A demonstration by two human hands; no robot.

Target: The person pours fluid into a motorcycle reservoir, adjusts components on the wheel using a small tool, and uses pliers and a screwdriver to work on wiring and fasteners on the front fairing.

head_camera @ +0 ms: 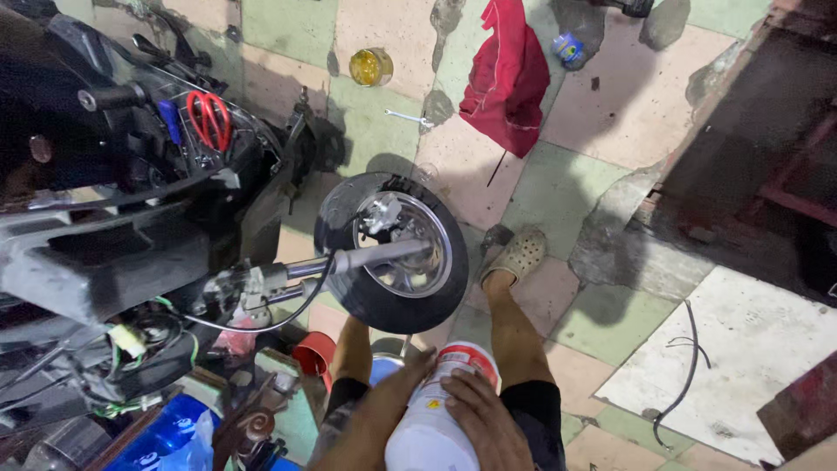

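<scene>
We've got the white plastic bottle (433, 427) in our lap here, held low between the knees, just below the scooter's front wheel (392, 251). Our right hand (481, 417) is wrapped over the bottle's side and shoulder, grasping it, while our left hand (403, 384) is curled up by the red-and-white cap end (465, 358), gripping near the top. The bottle points roughly up toward the wheel, and the wheel sits on the tiled floor (610, 105) with the handlebar (349, 262) hanging across it. Best bet at this point, we reckon: keep the right hand steady on the body so it doesn't squeeze, and let the left do the twisting at the cap, bottle kept upright so nothing dribbles on our legs. A red rag (507, 74), a wrench (408, 117) and a yellow tin (370, 66) lie on the floor well beyond the wheel.
</scene>
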